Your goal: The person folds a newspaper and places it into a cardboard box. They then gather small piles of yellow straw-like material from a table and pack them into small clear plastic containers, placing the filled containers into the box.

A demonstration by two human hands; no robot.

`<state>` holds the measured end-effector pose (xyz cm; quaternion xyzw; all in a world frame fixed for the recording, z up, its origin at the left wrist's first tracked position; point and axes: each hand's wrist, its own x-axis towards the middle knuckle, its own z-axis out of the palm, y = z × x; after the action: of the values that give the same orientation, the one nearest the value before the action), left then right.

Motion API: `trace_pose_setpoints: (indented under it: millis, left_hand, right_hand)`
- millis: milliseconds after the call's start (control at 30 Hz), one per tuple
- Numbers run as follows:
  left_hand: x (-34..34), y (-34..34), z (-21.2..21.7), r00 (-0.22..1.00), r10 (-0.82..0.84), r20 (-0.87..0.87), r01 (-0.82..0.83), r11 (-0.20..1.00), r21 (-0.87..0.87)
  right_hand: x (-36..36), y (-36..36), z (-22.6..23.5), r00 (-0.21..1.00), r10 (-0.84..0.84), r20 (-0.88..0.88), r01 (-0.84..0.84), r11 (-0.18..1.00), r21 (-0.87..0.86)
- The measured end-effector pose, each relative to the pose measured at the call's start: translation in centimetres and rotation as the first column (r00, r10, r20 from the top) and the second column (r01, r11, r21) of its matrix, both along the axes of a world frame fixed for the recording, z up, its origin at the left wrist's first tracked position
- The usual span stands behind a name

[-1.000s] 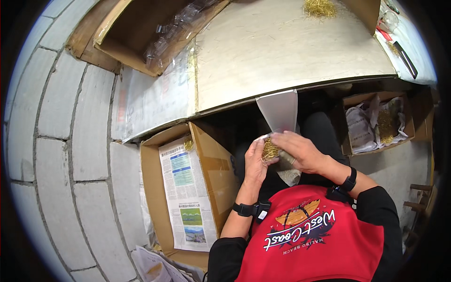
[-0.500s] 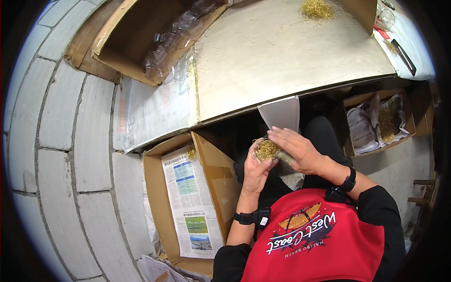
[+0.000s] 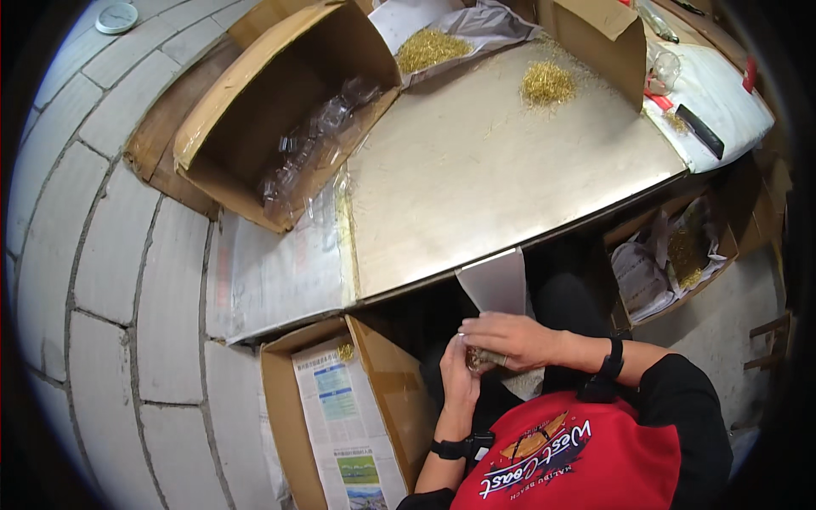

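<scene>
Gold wire pcs (image 3: 473, 358) sit b/w left hand (image 3: 459, 379) & right hand (image 3: 517, 338), both grips closed round them; pls press evenly, w/o spilling.

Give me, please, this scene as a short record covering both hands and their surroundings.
Left grip: cupped at the thin gold pieces, which are mostly hidden
Right grip: laid over them from above
Nearby: pale sheet at the table's near edge
Tabletop: loose gold pile toward the far side
Upper left: open cardboard box holding clear plastic items
Lower left: box lined with newspaper
</scene>
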<state>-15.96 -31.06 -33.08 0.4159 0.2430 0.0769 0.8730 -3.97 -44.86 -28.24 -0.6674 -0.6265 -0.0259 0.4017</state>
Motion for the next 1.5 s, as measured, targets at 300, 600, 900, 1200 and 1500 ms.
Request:
trace_pose_setpoints:
  millis: [300,600,900,1200,1500]
  left_hand:
    - [-1.0,3.0,-4.2,0.993,-0.05,-0.11,0.048,0.999,-0.025]
    - [-1.4,3.9,-6.5,0.997,-0.023,-0.068,0.012,0.988,-0.156]
    - [-1.4,4.0,-8.2,0.977,-0.073,-0.202,0.045,0.989,-0.143]
    - [-1.3,4.1,-8.4,0.989,-0.06,-0.135,0.038,0.987,-0.154]
    - [0.8,0.5,-9.2,0.97,-0.203,-0.132,0.176,0.965,-0.192]
  right_hand:
    - [27.0,1.5,2.2,0.595,-0.802,0.053,0.79,0.572,-0.221]
    - [34.3,4.7,1.1,0.505,-0.797,0.331,0.858,0.424,-0.288]
    - [36.5,13.2,-0.4,0.579,-0.805,0.128,0.773,0.491,-0.401]
    - [27.3,15.8,2.3,0.957,-0.192,0.218,0.286,0.754,-0.592]
    - [17.6,3.4,5.0,0.907,-0.245,-0.343,0.103,0.917,-0.385]
